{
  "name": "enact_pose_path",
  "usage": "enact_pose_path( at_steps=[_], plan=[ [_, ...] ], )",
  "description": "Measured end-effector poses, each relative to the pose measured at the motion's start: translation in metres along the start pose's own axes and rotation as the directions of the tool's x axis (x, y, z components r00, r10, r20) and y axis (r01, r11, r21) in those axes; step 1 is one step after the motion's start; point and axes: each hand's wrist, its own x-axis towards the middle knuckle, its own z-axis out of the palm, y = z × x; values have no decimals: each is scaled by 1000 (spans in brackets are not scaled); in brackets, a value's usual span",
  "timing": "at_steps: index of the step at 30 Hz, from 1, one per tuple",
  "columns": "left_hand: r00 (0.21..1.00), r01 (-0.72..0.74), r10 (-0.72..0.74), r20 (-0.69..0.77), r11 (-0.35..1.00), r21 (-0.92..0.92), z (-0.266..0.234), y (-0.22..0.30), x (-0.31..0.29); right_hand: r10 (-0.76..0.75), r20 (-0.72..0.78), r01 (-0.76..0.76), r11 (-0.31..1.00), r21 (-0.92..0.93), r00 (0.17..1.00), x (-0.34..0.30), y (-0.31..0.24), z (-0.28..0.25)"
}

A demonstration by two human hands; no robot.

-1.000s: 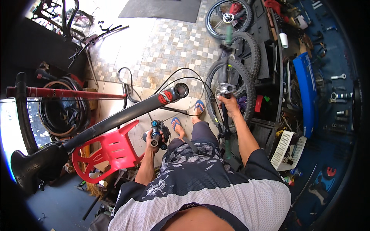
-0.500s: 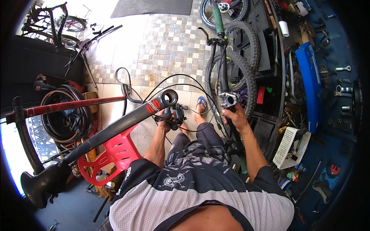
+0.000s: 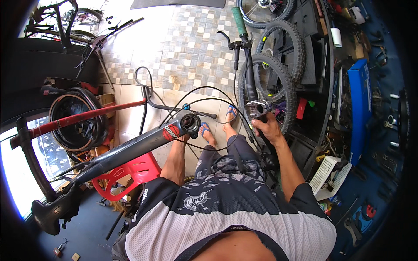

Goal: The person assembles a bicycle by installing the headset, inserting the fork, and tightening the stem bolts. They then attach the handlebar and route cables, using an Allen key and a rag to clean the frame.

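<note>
At frame centre our grey bike frame (image 3: 143,143) hides our left hand, grip unreadable, no longer showing its dark part, while our right hand (image 3: 267,128) clenches the stem (image 3: 257,107) beside knobby tyres (image 3: 278,65).

Left arm: forearm reaches forward and down, left hand (image 3: 184,138) mostly hidden, grip unclear.
Right arm: extended forward, right hand (image 3: 266,127) fingers curled closed in a grasp.

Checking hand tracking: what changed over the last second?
The left hand rose from knee level, where it held a small dark part, to behind the black frame's head tube, part out of sight. The right hand kept its grip on the stem.
</note>
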Motion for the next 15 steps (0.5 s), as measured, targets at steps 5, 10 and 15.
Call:
enact_pose_path(
  at_steps=[5,10,15],
  plan=[
    [998,44,-48,-50,996,-77,-6,26,-1,-44,7,44,999,2,999,0,-12,2],
    [984,177,-174,38,940,-293,6,51,-11,-75,21,74,997,22,997,-8,-17,7],
    [982,180,-158,106,950,-255,38,71,-26,-120,-11,119,993,-23,993,-13,-10,11]
  ],
)
